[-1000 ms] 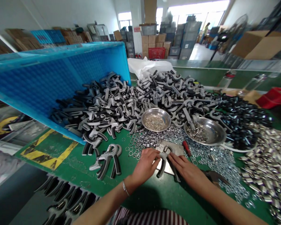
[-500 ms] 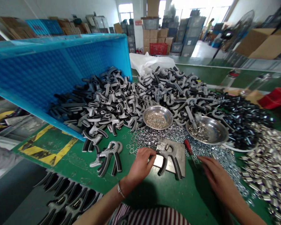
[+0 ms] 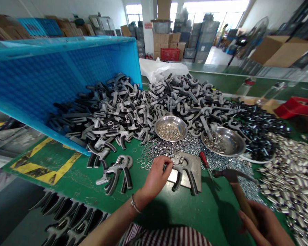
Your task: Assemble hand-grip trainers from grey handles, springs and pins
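My left hand (image 3: 157, 178) pinches the top of a grey and black hand grip exerciser (image 3: 184, 174), which lies on a steel plate (image 3: 195, 160). My right hand (image 3: 263, 227) is low at the right, closed around the wooden handle of a claw hammer (image 3: 242, 196). The hammer's dark head (image 3: 229, 175) is raised just above the table, right of the plate. A red-handled screwdriver (image 3: 204, 161) lies beside the plate. Two assembled exercisers (image 3: 115, 175) lie left of my left hand.
A tipped blue plastic crate (image 3: 53, 78) opens onto a large heap of grey and black handles (image 3: 118, 116). Two steel bowls (image 3: 170, 128) (image 3: 223, 142) hold small metal parts. Loose rings, washers and silver sleeves (image 3: 290, 184) cover the green table's right side.
My right hand has moved away from the exerciser toward the lower right and now holds a hammer. My left hand stays on the exerciser, which has barely moved on the plate.
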